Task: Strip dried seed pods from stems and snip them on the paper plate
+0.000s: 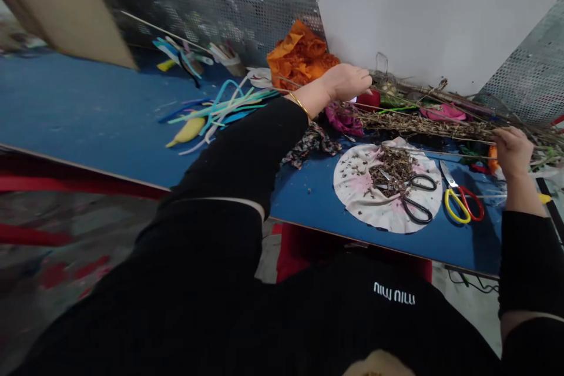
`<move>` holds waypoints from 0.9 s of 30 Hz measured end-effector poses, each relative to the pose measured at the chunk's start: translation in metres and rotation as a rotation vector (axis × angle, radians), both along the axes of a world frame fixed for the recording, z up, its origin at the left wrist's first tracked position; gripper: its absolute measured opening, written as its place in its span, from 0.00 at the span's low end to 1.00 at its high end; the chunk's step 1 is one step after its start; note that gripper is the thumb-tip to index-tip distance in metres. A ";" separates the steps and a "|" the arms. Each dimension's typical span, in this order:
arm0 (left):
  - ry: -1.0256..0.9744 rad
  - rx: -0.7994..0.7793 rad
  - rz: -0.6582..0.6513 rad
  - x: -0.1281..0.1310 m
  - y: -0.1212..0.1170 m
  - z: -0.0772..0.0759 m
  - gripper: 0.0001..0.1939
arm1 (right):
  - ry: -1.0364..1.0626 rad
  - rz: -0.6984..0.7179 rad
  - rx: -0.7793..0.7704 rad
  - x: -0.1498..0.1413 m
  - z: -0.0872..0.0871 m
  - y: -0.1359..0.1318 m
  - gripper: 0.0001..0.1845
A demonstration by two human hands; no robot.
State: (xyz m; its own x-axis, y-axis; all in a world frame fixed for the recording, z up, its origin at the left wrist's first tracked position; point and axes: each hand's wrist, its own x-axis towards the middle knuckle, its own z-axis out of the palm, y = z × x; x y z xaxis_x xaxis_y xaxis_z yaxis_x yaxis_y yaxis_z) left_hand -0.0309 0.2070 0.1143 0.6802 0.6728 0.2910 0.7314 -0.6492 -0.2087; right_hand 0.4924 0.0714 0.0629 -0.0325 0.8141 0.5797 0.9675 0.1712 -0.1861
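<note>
My left hand (349,81) is closed at the back of the table, with thin dry twigs passing at its fingers. My right hand (513,147) is curled round the right part of the dried plant stems (427,124), which stretch between both hands. Below them lies a round white cloth (352,182) with pink stains. It bears a heap of brown dried plant bits (392,167) and black-handled scissors (418,207), blades spread over the heap. To its right are scissors with a yellow and a red handle (457,207), on the blue table (304,202).
Orange crumpled paper (297,56) stands behind my left forearm. Blue and white pipe-like strips (224,106) and a yellow object (187,130) lie left. Magenta crumpled material (343,119) and dark patterned cloth (311,145) lie near my left wrist. A white board (432,17) leans behind.
</note>
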 end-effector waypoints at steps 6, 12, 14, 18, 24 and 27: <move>-0.199 -0.078 -0.086 -0.026 0.022 0.008 0.23 | 0.052 -0.026 0.061 0.016 -0.005 0.008 0.10; -0.291 -0.128 -0.104 -0.066 0.004 0.036 0.28 | 0.120 -0.141 0.027 0.026 -0.013 0.006 0.05; -0.388 -0.172 -0.029 -0.066 -0.010 0.048 0.28 | 0.150 -0.138 0.018 0.024 -0.015 0.008 0.05; -0.550 -0.247 0.091 -0.069 -0.032 0.061 0.27 | 0.180 -0.156 -0.002 0.025 -0.019 0.013 0.05; -1.101 -0.373 0.206 -0.101 -0.040 0.058 0.25 | 0.183 -0.224 -0.011 0.024 -0.020 0.010 0.07; -1.555 -0.412 0.276 -0.096 -0.043 0.064 0.22 | 0.183 -0.132 -0.001 0.008 -0.019 0.009 0.05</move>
State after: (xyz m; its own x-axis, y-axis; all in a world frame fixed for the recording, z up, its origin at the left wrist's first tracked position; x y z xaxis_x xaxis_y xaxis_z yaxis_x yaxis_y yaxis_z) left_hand -0.1266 0.1639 0.1778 -0.2275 0.9187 0.3230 0.1564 -0.2929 0.9433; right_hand 0.5006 0.0801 0.0440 0.1803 0.8047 0.5657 0.9316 0.0448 -0.3607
